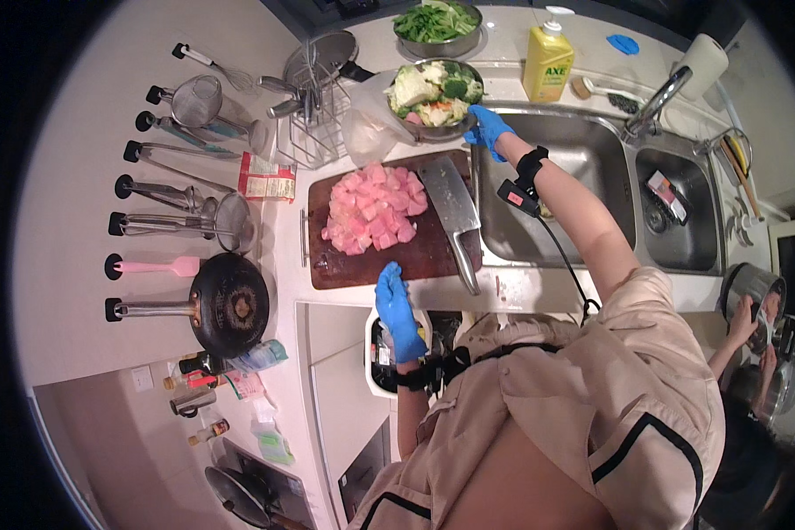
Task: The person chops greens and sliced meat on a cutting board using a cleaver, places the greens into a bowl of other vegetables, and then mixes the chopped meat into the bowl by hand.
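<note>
My left hand, in a blue glove, is empty with slightly bent fingers, near the front edge of a dark cutting board. Diced pink raw meat lies piled on the board. To its right a cleaver rests on the board, its metal handle reaching past the front edge. My right hand, gloved in blue too, is at the right rim of a metal bowl, fingers on the rim. The bowl holds cut cauliflower and broccoli. Behind it stands another metal bowl with chopped greens.
Right of the board is a double sink with a faucet and a package in the small basin. A yellow soap bottle stands behind. A wire rack and hanging utensils are left. At far right another person's hands hold a pot.
</note>
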Motion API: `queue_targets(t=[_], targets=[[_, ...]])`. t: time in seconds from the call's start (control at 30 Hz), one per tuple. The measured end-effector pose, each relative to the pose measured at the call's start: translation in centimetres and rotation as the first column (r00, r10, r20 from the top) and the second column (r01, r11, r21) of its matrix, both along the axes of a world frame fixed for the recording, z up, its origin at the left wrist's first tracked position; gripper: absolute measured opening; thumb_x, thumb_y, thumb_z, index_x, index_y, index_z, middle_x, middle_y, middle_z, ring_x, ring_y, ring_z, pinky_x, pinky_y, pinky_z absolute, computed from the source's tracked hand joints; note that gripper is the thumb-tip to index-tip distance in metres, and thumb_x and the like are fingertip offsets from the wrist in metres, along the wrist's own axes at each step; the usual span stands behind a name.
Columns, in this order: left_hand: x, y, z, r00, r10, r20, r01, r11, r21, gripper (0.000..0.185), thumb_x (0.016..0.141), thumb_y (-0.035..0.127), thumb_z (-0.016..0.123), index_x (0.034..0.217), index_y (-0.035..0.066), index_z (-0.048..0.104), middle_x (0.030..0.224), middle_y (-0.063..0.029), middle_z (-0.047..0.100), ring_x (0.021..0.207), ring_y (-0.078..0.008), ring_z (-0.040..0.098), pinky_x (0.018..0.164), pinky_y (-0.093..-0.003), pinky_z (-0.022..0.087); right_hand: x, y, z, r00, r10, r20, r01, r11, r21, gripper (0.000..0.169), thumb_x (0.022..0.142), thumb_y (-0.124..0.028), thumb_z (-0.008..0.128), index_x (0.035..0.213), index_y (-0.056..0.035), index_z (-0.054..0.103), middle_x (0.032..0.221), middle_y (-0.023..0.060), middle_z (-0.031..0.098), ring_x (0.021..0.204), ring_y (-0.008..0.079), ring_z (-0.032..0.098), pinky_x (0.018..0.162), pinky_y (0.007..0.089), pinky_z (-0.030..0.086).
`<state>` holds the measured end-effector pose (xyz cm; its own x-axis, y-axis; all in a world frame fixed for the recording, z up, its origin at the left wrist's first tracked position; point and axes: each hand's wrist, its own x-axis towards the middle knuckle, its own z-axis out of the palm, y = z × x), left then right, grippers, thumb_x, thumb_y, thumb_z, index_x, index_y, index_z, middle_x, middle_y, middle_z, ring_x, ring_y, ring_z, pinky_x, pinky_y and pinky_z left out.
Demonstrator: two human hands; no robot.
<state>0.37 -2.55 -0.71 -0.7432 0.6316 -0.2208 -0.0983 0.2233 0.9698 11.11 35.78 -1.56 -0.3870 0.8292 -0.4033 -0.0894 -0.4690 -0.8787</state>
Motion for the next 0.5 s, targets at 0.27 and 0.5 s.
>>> queue_targets(t=[0.27, 0.5], targets=[[-1.3, -1.0, -1.3, 1.000, 0.019, -0.001, -0.019, 1.000, 0.019, 0.027, 0.091, 0.012, 0.047, 0.116, 0.006, 0.055, 0.106, -0.0027, 0.059, 0.076, -0.0092, 0.052, 0.067, -0.0230, 0.045, -2.5, 3.4, -2.4, 0.997, 0.001, 0.076, 0.002, 1.000, -0.030, 0.026, 0.084, -0.032, 0.047, 0.093, -0.0086, 0.055, 0.077, 0.0054, 0.059, 0.061, 0.0180, 0.056, 0.052, 0.0304, 0.050], [-1.7, 0.5, -2.0, 0.999, -0.006, -0.050, 0.009, 0.998, 0.054, 0.026, 0.091, 0.012, 0.047, 0.114, 0.005, 0.056, 0.104, -0.0033, 0.060, 0.074, -0.0084, 0.051, 0.065, -0.0215, 0.044, -2.3, 3.2, -1.8, 0.991, -0.065, 0.117, 0.074, 0.995, -0.074, 0.028, 0.083, -0.034, 0.047, 0.089, -0.0073, 0.056, 0.075, 0.0067, 0.059, 0.056, 0.0179, 0.056, 0.047, 0.0275, 0.050]])
